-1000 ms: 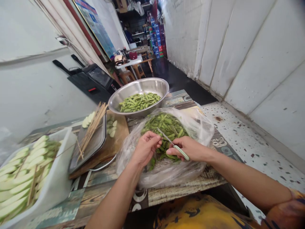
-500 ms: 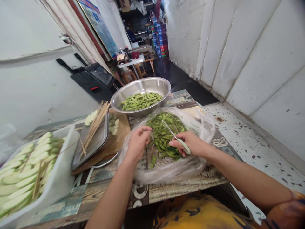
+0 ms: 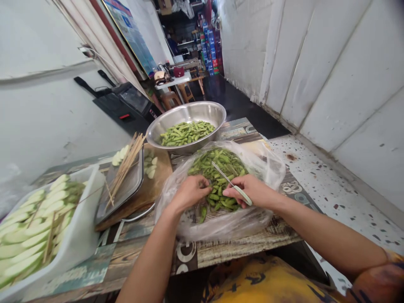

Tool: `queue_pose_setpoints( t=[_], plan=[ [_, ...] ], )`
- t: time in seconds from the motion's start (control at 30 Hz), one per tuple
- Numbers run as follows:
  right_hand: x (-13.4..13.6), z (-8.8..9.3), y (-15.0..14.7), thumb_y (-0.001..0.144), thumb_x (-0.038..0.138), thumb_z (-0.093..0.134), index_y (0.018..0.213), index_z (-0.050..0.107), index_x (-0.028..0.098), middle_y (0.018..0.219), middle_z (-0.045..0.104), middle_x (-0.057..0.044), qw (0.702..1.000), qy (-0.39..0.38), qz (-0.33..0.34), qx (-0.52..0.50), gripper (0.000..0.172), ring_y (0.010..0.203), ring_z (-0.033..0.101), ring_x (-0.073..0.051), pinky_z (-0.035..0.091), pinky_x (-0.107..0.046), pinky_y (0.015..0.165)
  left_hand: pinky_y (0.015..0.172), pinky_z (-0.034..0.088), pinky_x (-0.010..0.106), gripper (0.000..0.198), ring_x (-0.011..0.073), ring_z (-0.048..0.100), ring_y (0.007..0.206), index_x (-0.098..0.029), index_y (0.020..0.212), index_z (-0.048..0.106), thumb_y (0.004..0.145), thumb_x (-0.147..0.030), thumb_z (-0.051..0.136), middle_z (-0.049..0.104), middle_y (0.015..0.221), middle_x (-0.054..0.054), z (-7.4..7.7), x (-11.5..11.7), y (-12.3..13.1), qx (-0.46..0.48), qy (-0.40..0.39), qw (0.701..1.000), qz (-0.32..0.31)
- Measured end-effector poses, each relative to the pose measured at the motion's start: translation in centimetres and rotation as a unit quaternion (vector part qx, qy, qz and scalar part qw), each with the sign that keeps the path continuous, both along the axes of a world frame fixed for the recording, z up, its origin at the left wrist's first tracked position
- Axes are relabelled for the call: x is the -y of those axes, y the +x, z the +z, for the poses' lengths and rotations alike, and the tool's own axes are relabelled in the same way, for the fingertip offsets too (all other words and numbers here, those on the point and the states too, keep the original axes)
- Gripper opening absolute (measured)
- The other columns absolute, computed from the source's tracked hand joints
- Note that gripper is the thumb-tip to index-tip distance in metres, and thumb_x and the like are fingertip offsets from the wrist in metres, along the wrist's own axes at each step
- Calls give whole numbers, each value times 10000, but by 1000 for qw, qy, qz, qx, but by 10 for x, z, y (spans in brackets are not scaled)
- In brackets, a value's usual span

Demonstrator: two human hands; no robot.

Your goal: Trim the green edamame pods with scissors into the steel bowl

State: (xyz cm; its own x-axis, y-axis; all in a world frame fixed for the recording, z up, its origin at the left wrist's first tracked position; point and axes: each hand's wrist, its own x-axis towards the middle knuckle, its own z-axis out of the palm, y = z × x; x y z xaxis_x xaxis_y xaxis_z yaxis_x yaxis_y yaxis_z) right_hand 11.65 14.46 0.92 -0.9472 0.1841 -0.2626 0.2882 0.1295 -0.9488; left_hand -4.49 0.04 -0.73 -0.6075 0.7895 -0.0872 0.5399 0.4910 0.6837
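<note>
Green edamame pods point(image 3: 217, 160) lie heaped in a spread-out clear plastic bag point(image 3: 221, 230) on the table. My right hand point(image 3: 252, 190) grips a pair of scissors point(image 3: 242, 195) by the pale green handle, its metal blades pointing up and left over the heap. At the left side of the pods, my left hand point(image 3: 193, 190) has its fingers curled together; whatever lies between them is hidden. Just below its fingertips rests a single pod point(image 3: 203, 213). Behind the bag stands a steel basin point(image 3: 217, 110) with more pods inside.
On the left, a white tub point(image 3: 90, 235) holds sliced pale green vegetables on skewers. Bamboo skewers point(image 3: 128, 164) lie across a metal tray point(image 3: 115, 200), beside a wooden board point(image 3: 164, 166). The patterned table point(image 3: 221, 252) ends near my body.
My left hand has moved right and slightly down, closer to the scissors, with its fingers now curled at the pods. My right hand and the scissors have barely shifted.
</note>
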Motion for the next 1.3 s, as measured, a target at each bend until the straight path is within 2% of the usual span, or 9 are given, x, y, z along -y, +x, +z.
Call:
queue_pose_setpoints(
  t=[0.07,0.17,0.3,0.57,0.83,0.93,1.03,1.13,1.3],
  plan=[
    [0,-1,0,672,539,676,709,592,136,470,503,40,1000,11,8,2,414,385,476,-88,363,-195,397,511,290,221,128,121,444,518,-170,628,653,621,-296,638,551,539,-22,6,3,3,23,4,999,39],
    [0,2,1,677,547,669,707,583,137,484,508,34,1000,16,14,11,420,393,481,-94,371,-203,407,513,307,209,147,108,452,530,-166,688,667,656,-303,622,568,575,-25,12,5,6,59,88,988,111],
    [0,5,2,687,555,657,678,553,140,504,509,27,999,30,32,21,427,416,493,-98,385,-205,429,483,288,204,213,98,429,500,-168,719,678,647,-368,671,539,537,-27,11,4,11,128,187,964,139],
    [-1,2,3,719,565,618,673,547,143,528,524,14,996,61,62,7,430,451,497,-104,373,-204,446,460,240,199,249,55,303,449,-144,693,636,646,-380,701,421,499,-60,19,-1,28,163,159,969,92],
    [-1,1,4,729,566,606,693,589,142,520,513,16,990,116,81,2,426,472,475,-106,330,-205,454,446,229,189,308,46,323,469,-126,736,626,624,-393,731,440,553,-50,14,1,27,223,172,956,81],
    [2,0,5,751,579,573,633,560,144,490,493,17,989,126,72,-1,451,451,447,-99,309,-206,442,419,190,184,326,33,289,429,-123,730,605,612,-393,745,418,510,-63,14,1,27,288,179,937,85],
    [3,-2,5,739,577,591,588,553,146,468,455,22,981,181,61,-18,458,450,413,-93,265,-206,428,404,169,171,327,22,262,397,-132,706,556,610,-372,757,361,455,-88,17,1,26,387,172,904,61],
    [2,-6,4,723,564,620,550,535,147,454,433,24,975,218,48,-23,460,441,398,-89,254,-206,423,399,201,152,319,17,305,397,-136,714,529,613,-322,768,418,472,-77,19,2,25,462,162,871,43],
    [1,-5,2,715,575,622,605,538,153,467,488,20,989,143,23,3,444,393,459,-97,322,-206,418,428,344,140,258,31,447,453,-123,805,564,663,-237,745,612,622,15,19,5,19,510,184,839,41]
  ],
)
